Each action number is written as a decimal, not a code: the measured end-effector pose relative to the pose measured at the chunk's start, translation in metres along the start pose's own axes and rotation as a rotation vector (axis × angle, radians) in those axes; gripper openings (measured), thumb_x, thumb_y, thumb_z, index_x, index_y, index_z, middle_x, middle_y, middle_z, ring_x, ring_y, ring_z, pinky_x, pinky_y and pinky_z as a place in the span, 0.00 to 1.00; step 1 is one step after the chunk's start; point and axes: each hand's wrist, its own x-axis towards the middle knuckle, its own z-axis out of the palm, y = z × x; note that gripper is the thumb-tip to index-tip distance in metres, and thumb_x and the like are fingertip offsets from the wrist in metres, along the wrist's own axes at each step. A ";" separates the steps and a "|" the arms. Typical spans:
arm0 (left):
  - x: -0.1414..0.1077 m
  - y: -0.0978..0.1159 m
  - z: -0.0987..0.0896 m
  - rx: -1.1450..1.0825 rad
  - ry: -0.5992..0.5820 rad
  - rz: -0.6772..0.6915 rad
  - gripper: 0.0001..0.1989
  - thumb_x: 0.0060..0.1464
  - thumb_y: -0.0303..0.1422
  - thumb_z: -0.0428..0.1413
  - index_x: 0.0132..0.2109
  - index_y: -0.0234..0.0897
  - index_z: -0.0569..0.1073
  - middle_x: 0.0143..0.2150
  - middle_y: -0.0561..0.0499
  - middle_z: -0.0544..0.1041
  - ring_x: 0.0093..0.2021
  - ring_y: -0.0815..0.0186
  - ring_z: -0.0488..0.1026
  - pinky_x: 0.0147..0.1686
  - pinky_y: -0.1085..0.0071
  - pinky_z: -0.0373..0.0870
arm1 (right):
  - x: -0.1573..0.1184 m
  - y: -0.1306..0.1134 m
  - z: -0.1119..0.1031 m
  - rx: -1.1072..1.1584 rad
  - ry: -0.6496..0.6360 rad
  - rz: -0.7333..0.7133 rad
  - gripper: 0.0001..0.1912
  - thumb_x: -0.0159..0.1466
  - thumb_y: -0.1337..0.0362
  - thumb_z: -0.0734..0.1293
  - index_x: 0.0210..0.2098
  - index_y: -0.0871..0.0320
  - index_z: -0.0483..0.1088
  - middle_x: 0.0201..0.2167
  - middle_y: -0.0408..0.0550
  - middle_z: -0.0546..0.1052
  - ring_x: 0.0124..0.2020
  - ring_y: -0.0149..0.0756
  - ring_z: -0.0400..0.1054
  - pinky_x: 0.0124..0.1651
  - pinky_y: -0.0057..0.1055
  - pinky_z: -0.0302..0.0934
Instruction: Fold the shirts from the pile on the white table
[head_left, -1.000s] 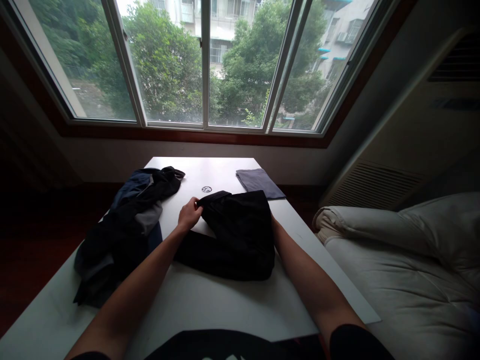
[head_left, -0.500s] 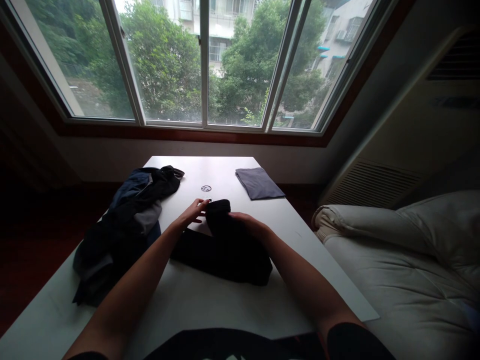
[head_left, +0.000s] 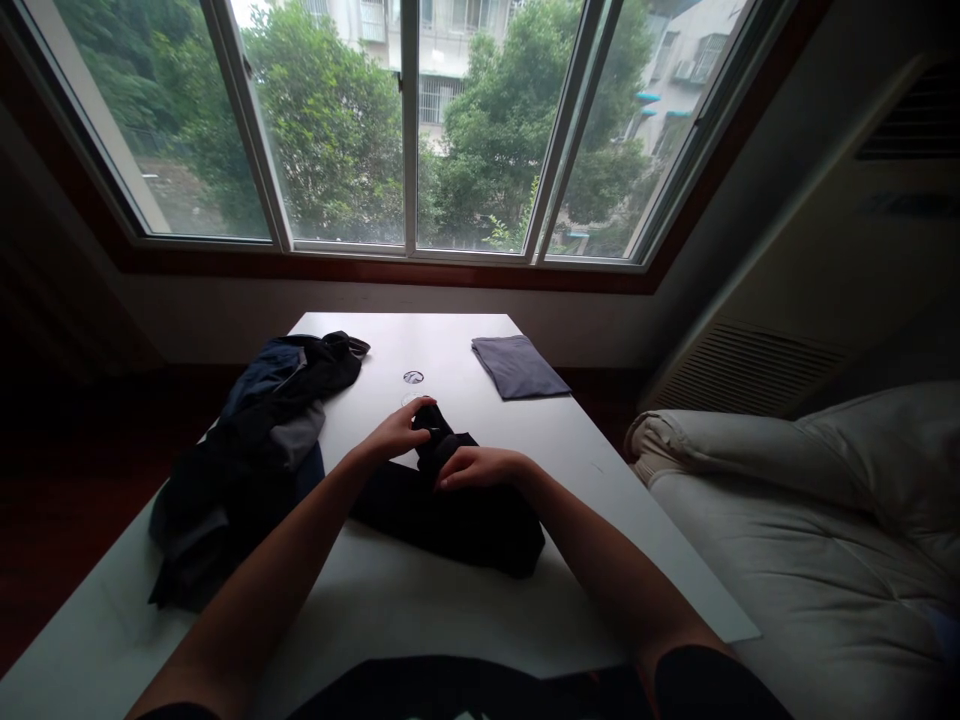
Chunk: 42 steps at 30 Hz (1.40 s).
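A black garment, bunched and partly folded, lies on the white table in front of me; its dark cloth hides what kind it is. My left hand grips the raised far end of it between thumb and fingers. Beside it, my right hand is palm down with bent fingers and thumb on the same cloth, where a fold opens. Its fingertips partly disappear into the fabric.
To the left, a heap of dark blue, black and grey clothes covers the table's edge. A folded grey cloth lies at the back right. Beyond the white table are a window and, on the right, a pale sofa.
The upright end of the black garment has been lowered and opened into a fold. My right hand has moved nearer to me and slightly left, over the cloth; my left hand has shifted slightly right.
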 end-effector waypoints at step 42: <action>-0.005 0.004 0.046 -0.378 -0.136 -0.138 0.40 0.54 0.47 0.69 0.68 0.39 0.65 0.53 0.41 0.76 0.48 0.55 0.77 0.46 0.61 0.73 | -0.064 -0.009 -0.067 0.329 1.329 -0.333 0.21 0.55 0.50 0.78 0.42 0.55 0.77 0.36 0.44 0.80 0.37 0.40 0.74 0.42 0.36 0.70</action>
